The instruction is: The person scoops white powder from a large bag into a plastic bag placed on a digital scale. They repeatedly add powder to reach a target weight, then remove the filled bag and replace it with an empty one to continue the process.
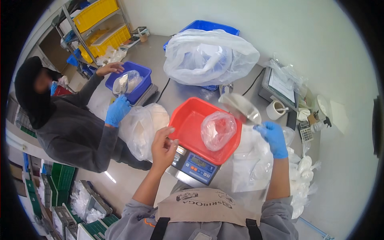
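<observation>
My right hand, in a blue glove, grips the handle of a metal scoop over the right rim of a red plastic tray. What the scoop holds is hard to make out. Inside the tray, to the right, stands an open clear plastic bag with pale powder in it. The tray rests on a digital scale with a lit display. My left hand is bare, its fingers apart beside the tray's left rim; whether it touches the rim I cannot tell.
A large plastic-lined blue bin stands at the back. On the left, a co-worker's gloved hand holds a scoop at a bag in a blue tray. Filled bags, a tape roll and a spray bottle lie right.
</observation>
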Demonstrator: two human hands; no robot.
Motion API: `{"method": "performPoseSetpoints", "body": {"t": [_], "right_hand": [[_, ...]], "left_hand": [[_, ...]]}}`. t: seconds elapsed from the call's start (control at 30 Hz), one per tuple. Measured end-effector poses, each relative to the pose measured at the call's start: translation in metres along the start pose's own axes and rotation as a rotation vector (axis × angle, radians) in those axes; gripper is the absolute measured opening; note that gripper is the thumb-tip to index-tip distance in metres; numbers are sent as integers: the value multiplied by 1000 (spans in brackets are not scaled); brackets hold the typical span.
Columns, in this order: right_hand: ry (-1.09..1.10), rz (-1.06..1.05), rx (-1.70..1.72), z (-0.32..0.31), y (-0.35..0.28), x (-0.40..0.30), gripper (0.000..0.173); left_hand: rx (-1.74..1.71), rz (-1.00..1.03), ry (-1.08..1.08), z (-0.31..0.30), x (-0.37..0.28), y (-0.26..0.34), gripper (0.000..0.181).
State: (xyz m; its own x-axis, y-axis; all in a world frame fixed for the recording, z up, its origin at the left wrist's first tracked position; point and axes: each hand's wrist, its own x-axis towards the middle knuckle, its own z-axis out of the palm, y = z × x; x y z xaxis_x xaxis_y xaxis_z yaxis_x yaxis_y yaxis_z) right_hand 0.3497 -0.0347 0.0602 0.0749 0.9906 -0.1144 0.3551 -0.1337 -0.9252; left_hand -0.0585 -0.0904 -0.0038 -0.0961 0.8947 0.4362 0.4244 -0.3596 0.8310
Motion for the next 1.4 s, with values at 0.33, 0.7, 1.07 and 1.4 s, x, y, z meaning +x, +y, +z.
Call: {"method": "performPoseSetpoints", "body": {"t": [0.33, 0.7, 1.07, 1.4], "right_hand": [[341, -596, -1172, 98, -123, 322, 44], [171, -685, -1490, 137, -76, 493, 47], [157, -627, -1458, 143, -72, 508, 47], [182, -632, -1444, 147, -64, 509, 48]], "left_hand": [[166, -118, 131, -43, -70, -92, 8], [261, -509, -307, -73, -104, -128, 16], [201, -552, -512, -94, -85, -136, 12], [250, -378, -571, -101, -88, -163, 17]]}}
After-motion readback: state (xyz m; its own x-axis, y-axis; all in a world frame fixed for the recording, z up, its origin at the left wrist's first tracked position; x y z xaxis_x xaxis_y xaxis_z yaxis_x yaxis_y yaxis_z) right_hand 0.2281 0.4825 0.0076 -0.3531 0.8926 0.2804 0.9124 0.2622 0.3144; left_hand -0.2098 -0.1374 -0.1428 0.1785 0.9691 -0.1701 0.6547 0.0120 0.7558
